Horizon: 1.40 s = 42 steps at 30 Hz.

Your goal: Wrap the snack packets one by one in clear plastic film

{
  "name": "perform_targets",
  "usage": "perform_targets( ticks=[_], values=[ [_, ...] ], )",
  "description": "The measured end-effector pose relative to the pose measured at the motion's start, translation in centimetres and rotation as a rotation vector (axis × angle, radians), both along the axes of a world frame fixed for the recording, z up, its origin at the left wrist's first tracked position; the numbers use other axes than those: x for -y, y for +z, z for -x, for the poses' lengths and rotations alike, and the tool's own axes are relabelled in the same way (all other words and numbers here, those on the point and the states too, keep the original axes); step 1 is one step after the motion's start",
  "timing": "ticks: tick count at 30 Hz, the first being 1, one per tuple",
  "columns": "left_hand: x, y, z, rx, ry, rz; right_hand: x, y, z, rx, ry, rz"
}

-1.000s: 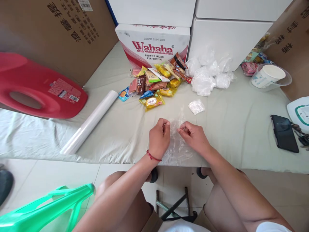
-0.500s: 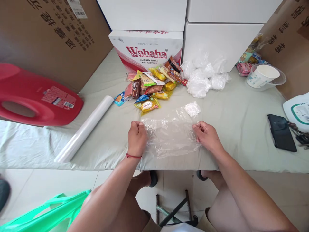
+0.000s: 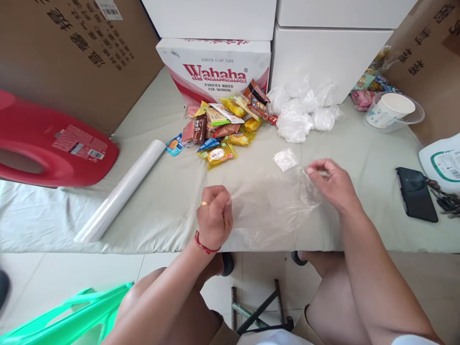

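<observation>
A thin clear plastic bag [image 3: 269, 208] is stretched between my two hands, low over the front of the table. My left hand [image 3: 214, 215] is closed in a fist around one end of it. At the other end, my right hand [image 3: 332, 184] pinches the film between thumb and fingers. Just beyond the bag lies a small flat white packet [image 3: 285, 159] that neither hand touches. Farther back is a heap of wrapped snacks [image 3: 223, 127], and to its right a cluster of crumpled clear plastic bundles [image 3: 298, 112].
To the left lie a roll of clear plastic [image 3: 122, 191] and a red jug [image 3: 72, 143]. White boxes [image 3: 215, 72] stand along the back. A paper cup [image 3: 390, 110], a phone [image 3: 417, 194] and a white bottle [image 3: 443, 160] are on the right. A green bag [image 3: 79, 311] sits below the table.
My right hand has moved right and slightly away from me, drawing the bag wider. My left hand has turned and shifted a little right and nearer, now in a tighter fist.
</observation>
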<state>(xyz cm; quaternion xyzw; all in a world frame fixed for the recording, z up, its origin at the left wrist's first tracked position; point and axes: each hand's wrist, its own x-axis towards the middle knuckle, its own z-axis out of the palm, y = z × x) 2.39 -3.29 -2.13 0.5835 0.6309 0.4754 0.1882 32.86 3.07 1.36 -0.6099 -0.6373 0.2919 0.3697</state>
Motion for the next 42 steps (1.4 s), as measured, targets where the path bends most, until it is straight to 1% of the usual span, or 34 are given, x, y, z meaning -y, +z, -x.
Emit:
perform_targets(
  ticks=[1,2,3,4,6,7,9,12,15,16,20,21,23,25,26,28,30,31,33,35,36,39,42],
  values=[
    [0.5,-0.1,-0.5,0.022,-0.02,0.025,-0.2,0.5,0.3,-0.008,-0.064,-0.155],
    [1.0,-0.3,-1.0,0.042,-0.03,0.045,-0.4,0.9,0.8,-0.008,-0.075,-0.283],
    [1.4,-0.5,-1.5,0.064,-0.039,0.065,-0.4,1.3,1.4,0.007,-0.032,-0.379],
    [1.8,-0.8,-1.8,0.083,-0.049,0.08,-0.4,1.6,2.1,0.039,0.054,-0.437],
    [2.1,-1.2,-2.1,0.122,-0.084,0.109,-0.3,1.9,3.3,0.119,0.285,-0.467],
    [2.2,-1.4,-2.2,0.135,-0.105,0.121,-0.2,1.9,3.8,0.16,0.408,-0.448],
    [2.2,-1.5,-2.0,0.142,-0.149,0.147,-0.3,1.5,4.3,0.22,0.605,-0.352],
    [2.0,-1.4,-1.9,0.131,-0.183,0.188,-0.5,0.8,4.3,0.241,0.781,-0.087],
    [1.9,-1.1,-2.2,0.14,-0.183,0.193,-0.5,0.5,4.0,0.178,0.906,0.163],
    [1.9,-1.1,-2.3,0.153,-0.18,0.184,-0.4,0.5,4.0,0.15,0.908,0.235],
    [2.1,-0.9,-2.7,0.203,-0.198,0.136,-0.1,0.9,3.8,0.026,0.788,0.497],
    [2.2,-0.8,-2.7,0.205,-0.208,0.128,-0.1,1.0,3.7,-0.003,0.801,0.538],
    [2.2,-0.9,-2.7,0.193,-0.221,0.111,-0.3,1.2,3.5,-0.034,0.891,0.588],
    [2.0,-0.8,-2.7,0.151,-0.24,0.09,-0.4,1.3,3.3,-0.049,0.976,0.605],
    [1.9,-0.7,-2.7,0.122,-0.252,0.076,-0.5,1.4,3.3,-0.056,0.988,0.599],
    [1.5,-0.3,-2.9,0.092,-0.26,0.049,-0.5,1.2,3.5,-0.077,0.932,0.556],
    [1.1,0.3,-3.2,0.165,-0.234,0.088,-0.5,0.9,3.9,-0.073,0.81,0.478],
    [1.0,0.6,-3.4,0.25,-0.218,0.151,-0.4,0.7,4.3,-0.056,0.737,0.42],
    [0.7,1.4,-3.8,0.468,-0.198,0.335,-0.2,0.2,5.1,-0.004,0.614,0.274],
    [0.6,1.9,-4.0,0.646,-0.195,0.512,-0.1,-0.3,5.9,0.047,0.55,0.124],
    [0.6,2.1,-4.0,0.707,-0.19,0.572,0.0,-0.5,6.3,0.068,0.531,0.059],
    [0.5,2.3,-3.8,0.831,-0.175,0.691,0.0,-1.1,7.1,0.126,0.472,-0.073],
    [0.4,2.0,-3.4,0.903,-0.174,0.74,-0.2,-1.6,7.3,0.153,0.388,-0.107]
  ],
)
